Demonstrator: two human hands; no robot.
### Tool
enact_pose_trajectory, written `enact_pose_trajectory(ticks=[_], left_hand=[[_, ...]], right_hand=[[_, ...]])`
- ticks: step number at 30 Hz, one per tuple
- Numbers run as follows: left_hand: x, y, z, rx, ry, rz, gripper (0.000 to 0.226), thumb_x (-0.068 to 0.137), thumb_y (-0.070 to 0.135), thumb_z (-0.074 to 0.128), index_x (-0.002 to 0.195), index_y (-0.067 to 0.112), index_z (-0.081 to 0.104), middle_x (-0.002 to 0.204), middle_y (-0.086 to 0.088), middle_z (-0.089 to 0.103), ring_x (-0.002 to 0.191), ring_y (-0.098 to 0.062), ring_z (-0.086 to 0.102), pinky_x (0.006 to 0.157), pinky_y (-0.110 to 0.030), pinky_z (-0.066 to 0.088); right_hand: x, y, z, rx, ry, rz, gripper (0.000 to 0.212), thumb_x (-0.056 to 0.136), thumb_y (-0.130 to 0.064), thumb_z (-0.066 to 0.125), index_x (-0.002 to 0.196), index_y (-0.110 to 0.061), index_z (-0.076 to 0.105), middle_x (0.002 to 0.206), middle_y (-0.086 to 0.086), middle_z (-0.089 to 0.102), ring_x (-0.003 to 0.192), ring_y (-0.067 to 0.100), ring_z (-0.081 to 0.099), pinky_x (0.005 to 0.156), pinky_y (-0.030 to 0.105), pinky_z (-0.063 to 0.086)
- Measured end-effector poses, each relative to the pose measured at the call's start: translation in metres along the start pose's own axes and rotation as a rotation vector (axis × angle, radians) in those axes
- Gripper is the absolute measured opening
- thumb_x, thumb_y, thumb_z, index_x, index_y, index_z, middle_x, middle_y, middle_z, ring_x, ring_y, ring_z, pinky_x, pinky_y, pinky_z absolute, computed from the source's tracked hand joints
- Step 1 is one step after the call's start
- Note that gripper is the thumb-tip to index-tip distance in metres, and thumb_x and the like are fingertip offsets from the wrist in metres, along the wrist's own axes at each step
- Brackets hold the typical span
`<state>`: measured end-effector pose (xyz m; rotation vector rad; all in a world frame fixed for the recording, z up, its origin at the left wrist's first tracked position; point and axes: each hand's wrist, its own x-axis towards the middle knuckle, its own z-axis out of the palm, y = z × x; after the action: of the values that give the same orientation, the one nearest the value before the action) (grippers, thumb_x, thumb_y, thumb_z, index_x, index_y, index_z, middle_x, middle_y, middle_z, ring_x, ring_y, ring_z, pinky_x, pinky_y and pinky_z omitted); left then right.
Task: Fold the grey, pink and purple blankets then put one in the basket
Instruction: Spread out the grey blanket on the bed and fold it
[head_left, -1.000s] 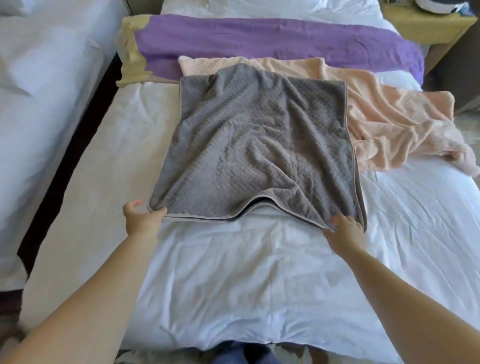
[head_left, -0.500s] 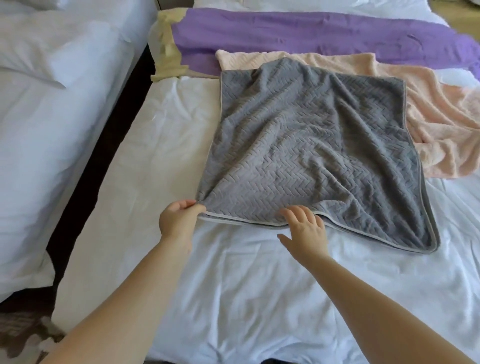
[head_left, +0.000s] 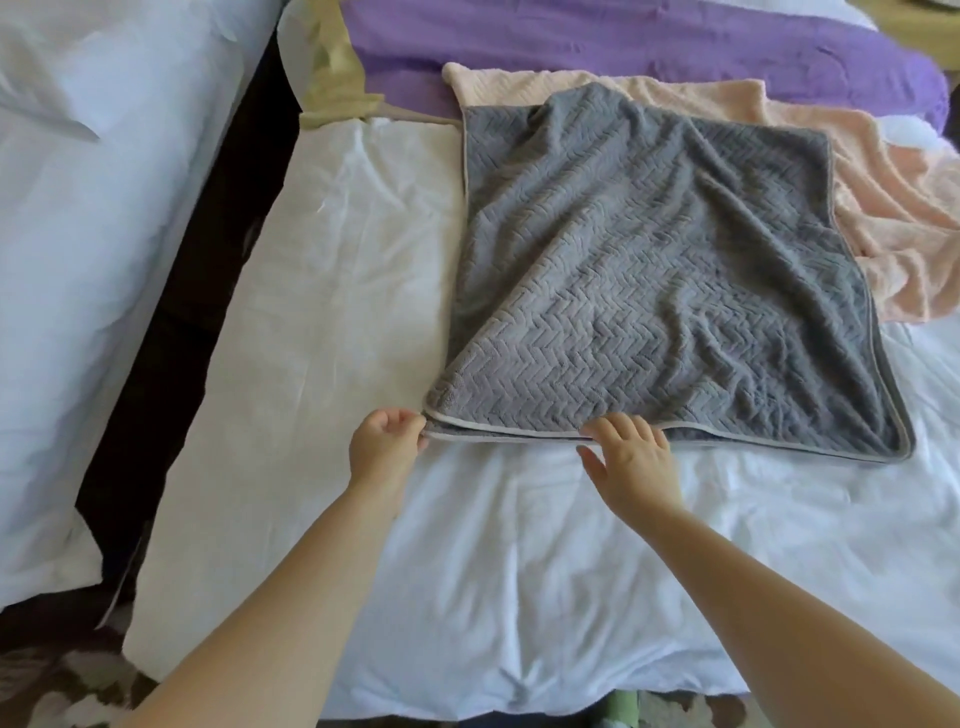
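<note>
Fingers of left hand (head_left: 387, 442) pinch grey blanket (head_left: 675, 291) corner, right hand (head_left: 632, 460) lies flat

Both bare forearms stretch forward. The left hand (head_left: 387, 447) pinches the near corner of the grey herringbone-textured blanket (head_left: 649, 260). The right hand (head_left: 631, 460), fingers straight and spread, touches its near hem.

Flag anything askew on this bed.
The grey blanket lies skewed: its near edge slants, with the right corner reaching nearer than the corner the left hand pinches, and ridges cross its middle. The right hand rests open on that edge. The pink blanket beneath is rumpled.
</note>
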<state>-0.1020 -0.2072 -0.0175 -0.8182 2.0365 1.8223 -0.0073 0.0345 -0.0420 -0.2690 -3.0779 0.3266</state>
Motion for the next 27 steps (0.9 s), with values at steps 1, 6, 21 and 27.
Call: enact_pose_trajectory(ticks=[1, 6, 21, 27], left_hand=[[0.006, -0.003, 0.003, -0.056, -0.037, -0.04, 0.008, 0.089, 0.008, 0.061, 0.082, 0.009, 0.058, 0.084, -0.01, 0.061, 0.075, -0.018, 0.059, 0.062, -0.019, 0.054], [0.03, -0.025, 0.014, -0.051, -0.071, -0.184, 0.023, 0.088, 0.029, 0.067, 0.079, 0.008, 0.063, 0.087, -0.012, 0.065, 0.07, -0.018, 0.061, 0.071, -0.032, 0.055], [0.033, -0.033, -0.049, 0.427, 0.135, 0.284, 0.014, 0.088, 0.019, 0.062, 0.078, 0.01, 0.058, 0.072, -0.011, 0.061, 0.066, -0.032, 0.062, 0.062, -0.039, 0.053], [0.012, -0.066, -0.068, 0.713, 0.227, 0.226, 0.015, 0.087, 0.012, 0.063, 0.098, 0.002, 0.059, 0.103, -0.022, 0.059, 0.09, -0.04, 0.056, 0.073, -0.042, 0.043]], right_hand=[[0.004, -0.004, 0.004, -0.002, -0.036, 0.012, 0.031, 0.081, -0.027, 0.073, 0.108, -0.014, 0.064, 0.102, 0.005, 0.063, 0.097, 0.032, 0.057, 0.086, 0.043, 0.044], [0.014, -0.017, 0.032, -0.04, -0.211, 0.014, 0.053, 0.082, -0.043, 0.068, 0.128, -0.024, 0.049, 0.128, -0.003, 0.049, 0.121, 0.022, 0.044, 0.102, 0.035, 0.032], [-0.017, -0.05, 0.015, 0.252, -0.27, -0.196, 0.009, 0.091, -0.018, 0.058, 0.097, -0.017, 0.065, 0.095, 0.002, 0.061, 0.091, 0.028, 0.059, 0.07, 0.037, 0.049], [-0.044, -0.059, 0.024, 0.25, -0.454, -0.2, 0.028, 0.095, -0.032, 0.053, 0.121, -0.024, 0.059, 0.12, -0.005, 0.054, 0.115, 0.018, 0.048, 0.09, 0.033, 0.046]])
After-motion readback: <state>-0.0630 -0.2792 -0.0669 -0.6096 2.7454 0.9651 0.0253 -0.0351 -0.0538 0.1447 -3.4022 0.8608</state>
